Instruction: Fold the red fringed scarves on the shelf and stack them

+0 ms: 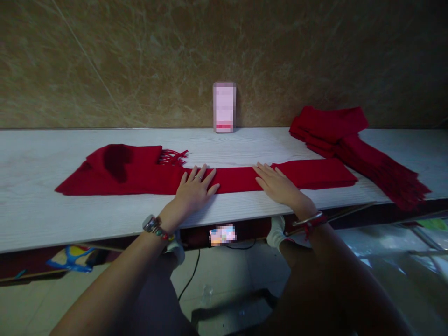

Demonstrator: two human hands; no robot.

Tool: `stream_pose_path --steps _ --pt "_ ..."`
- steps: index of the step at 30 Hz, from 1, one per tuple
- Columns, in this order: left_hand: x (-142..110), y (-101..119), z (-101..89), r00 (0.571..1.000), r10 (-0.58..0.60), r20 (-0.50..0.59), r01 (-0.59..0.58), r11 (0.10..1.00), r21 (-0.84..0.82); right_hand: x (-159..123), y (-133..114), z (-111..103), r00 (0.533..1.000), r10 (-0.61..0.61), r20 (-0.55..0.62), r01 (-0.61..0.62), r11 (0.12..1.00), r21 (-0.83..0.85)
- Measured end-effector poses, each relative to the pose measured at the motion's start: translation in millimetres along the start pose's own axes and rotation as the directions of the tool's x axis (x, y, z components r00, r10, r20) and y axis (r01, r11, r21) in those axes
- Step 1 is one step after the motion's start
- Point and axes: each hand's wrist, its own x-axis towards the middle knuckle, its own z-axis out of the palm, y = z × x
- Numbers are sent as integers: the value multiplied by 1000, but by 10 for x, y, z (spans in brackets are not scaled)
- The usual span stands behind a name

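A long red scarf [238,180] lies stretched from left to right on the white wood-grain tabletop [217,151]. Its left end is folded over at an angle, with a fringe [174,157] pointing right. My left hand [197,188] rests flat on the scarf left of its middle, fingers spread. On the other side, my right hand [276,184] lies flat across the cloth with its fingers stretched out. Between the two hands runs a smooth stretch of the scarf. Neither hand grips anything.
A second red scarf [329,133] lies loosely heaped at the back right, its fringed end trailing toward the front edge. A phone [224,107] leans upright against the brown marble-patterned wall [147,60]. Under the table a black cable [191,275] hangs near my feet.
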Motion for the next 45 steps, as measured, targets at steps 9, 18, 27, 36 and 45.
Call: stream_pose_path --steps 9,18,27,36,45 --pt "14 -208 -59 972 -72 -223 65 997 -39 216 -602 -3 983 -152 -102 161 983 87" --pt "-135 -595 68 970 -194 -148 201 979 34 268 -773 108 972 -236 -20 236 972 9" --pt "-302 -1008 -44 884 -457 -103 455 890 -43 301 -744 66 968 -252 9 252 967 32" --pt "-288 -927 -20 913 -263 -310 283 959 21 311 -741 96 968 -248 -45 250 967 49" --pt "-153 -569 -20 990 -128 -53 131 990 50 282 -1051 86 959 -283 -7 283 959 21"
